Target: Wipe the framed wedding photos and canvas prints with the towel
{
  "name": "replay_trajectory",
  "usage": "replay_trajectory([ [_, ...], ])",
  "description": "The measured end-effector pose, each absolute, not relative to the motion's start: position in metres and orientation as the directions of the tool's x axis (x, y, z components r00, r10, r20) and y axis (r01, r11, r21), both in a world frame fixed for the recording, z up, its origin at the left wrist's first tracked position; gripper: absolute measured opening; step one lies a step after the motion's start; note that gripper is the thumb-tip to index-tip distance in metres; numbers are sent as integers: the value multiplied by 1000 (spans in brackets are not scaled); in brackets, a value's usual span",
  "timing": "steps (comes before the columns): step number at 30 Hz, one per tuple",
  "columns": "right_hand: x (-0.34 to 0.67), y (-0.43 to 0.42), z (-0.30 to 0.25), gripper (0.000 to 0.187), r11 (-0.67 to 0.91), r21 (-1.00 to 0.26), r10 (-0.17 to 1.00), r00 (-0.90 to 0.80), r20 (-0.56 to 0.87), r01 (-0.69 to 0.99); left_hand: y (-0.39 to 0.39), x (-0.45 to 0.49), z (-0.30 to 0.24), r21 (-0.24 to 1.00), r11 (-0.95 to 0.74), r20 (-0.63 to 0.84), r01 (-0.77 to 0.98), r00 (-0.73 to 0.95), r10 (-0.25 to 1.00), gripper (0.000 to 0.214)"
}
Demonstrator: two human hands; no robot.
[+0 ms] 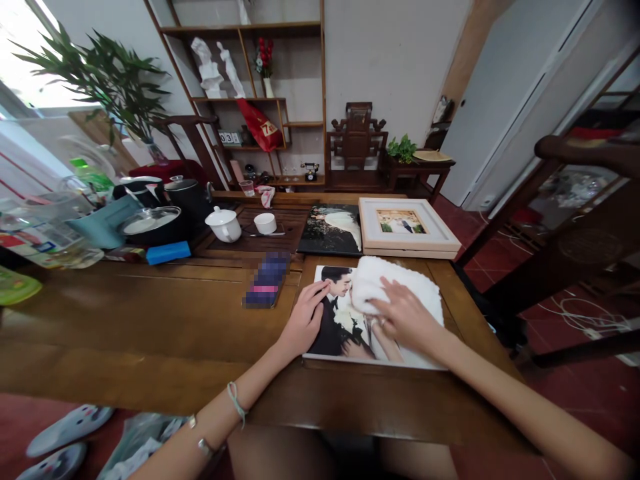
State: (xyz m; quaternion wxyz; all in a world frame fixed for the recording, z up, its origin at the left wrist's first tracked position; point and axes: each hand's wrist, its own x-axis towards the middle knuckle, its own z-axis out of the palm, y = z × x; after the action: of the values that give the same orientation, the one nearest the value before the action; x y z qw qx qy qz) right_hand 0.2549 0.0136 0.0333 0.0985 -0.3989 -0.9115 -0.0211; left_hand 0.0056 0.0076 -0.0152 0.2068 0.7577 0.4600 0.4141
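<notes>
A photo panel (330,333) with a wedding portrait lies flat near the table's front edge. My left hand (306,319) rests on its left side, fingers stretched out over the picture. On the right half of the panel, a folded white towel (415,283) covers part of the print. My right hand (403,313) grips the towel and presses it against the surface, thumb and fingers partly bent. Beyond the towel lie a dark photo panel (327,230) with a white dress in it and a pale framed photo (440,230).
A blurred-out phone (267,280) lies left of the panel. Farther left are a white lidded cup (223,225), a small white bowl (265,223), a blue block (169,253) and a glass-lidded pan (153,223). A dark wooden chair (565,233) stands at the right.
</notes>
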Motion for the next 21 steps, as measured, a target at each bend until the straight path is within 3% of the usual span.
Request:
replay_trajectory([
  [2, 239, -19, 32, 46, 762, -44, 644, -748, 163, 646, 8, 6, -16, 692, -495, 444, 526, 230, 866, 42],
  [7, 222, -76, 28, 21, 894, -131, 448, -870, 207, 429, 9, 4, -18, 687, -497, 438, 530, 243, 865, 43],
  [11, 232, -43, 35, 39, 808, -164, 588, -794, 155, 566, 9, 5, -19, 688, -494, 440, 532, 235, 867, 42],
  [16, 225, 9, 44, 44, 598, 0, 796, -594, 114, 802, 8, 6, -18, 684, -507, 457, 525, 233, 858, 42],
  [21, 189, -27, 44, 38, 675, 103, 722, -683, 111, 731, 10, 4, -20, 697, -516, 464, 497, 236, 854, 43],
])
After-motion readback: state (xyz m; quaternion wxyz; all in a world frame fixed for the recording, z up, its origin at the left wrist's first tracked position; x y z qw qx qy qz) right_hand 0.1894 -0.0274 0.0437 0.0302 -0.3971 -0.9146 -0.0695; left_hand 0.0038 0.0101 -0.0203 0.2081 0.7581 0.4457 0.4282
